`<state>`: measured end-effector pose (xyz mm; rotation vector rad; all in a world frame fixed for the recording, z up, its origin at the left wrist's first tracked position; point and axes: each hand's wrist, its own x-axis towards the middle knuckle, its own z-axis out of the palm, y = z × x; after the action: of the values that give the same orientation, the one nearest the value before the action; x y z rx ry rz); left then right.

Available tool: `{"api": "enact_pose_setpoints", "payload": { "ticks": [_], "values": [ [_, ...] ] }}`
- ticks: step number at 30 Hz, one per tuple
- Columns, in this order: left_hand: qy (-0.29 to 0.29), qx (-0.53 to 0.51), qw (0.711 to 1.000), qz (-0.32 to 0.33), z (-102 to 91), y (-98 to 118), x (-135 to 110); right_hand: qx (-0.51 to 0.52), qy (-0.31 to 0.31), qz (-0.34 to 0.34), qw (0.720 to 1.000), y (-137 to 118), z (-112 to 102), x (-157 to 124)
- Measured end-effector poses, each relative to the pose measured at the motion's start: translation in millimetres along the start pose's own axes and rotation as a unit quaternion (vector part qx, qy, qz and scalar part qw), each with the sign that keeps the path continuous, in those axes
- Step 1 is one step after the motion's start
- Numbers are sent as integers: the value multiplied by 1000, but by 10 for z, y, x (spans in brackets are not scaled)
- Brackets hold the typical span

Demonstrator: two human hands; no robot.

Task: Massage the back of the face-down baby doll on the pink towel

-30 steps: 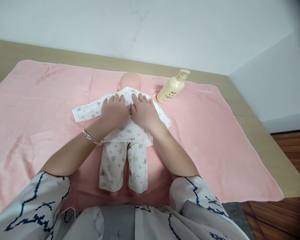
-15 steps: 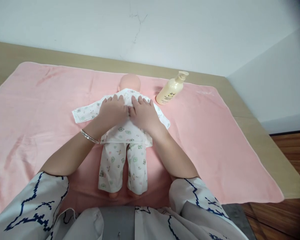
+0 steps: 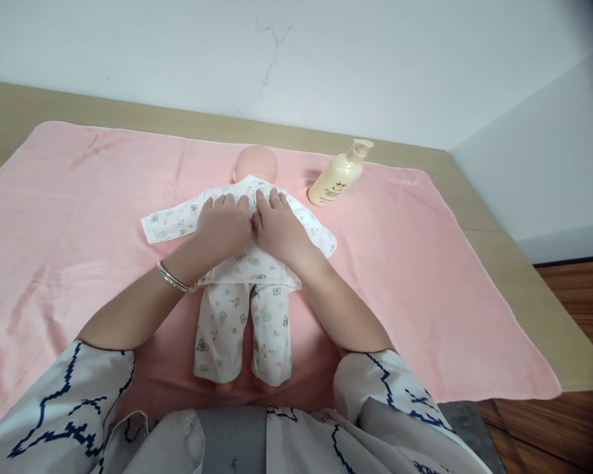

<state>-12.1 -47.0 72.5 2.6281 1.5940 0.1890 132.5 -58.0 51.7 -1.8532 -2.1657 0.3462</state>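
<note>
A baby doll (image 3: 255, 161) lies on a pink blanket (image 3: 415, 283), its bald head at the far end and its feet towards me. It wears a white printed top (image 3: 250, 268) and matching trousers (image 3: 222, 332); no face shows. My left hand (image 3: 224, 226) rests on the left of the top, fingers laid out flat. Beside it, my right hand (image 3: 281, 227) lies on the top's right part, fingers extended. The two hands touch or nearly touch at the thumbs. Both are open and grasp nothing.
A cream pump bottle (image 3: 336, 178) stands on the blanket, right of the doll's head. The blanket covers most of a wooden table (image 3: 494, 263), which meets a white wall (image 3: 178, 59) at the back. Brown wooden panelling (image 3: 578, 296) shows at the right.
My right hand has shifted slightly left, closer to the middle of the doll's top. My left hand has come slightly towards me. The doll and the bottle stay in place.
</note>
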Motion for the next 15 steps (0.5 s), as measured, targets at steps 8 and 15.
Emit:
{"api": "enact_pose_setpoints", "payload": {
  "ticks": [8,15],
  "values": [
    [134,-192,972,-30,575,-286,479,35,51,9,998,243,19,267],
    [155,-248,956,-31,666,-294,482,32,115,26,993,143,69,209]
  ]
}}
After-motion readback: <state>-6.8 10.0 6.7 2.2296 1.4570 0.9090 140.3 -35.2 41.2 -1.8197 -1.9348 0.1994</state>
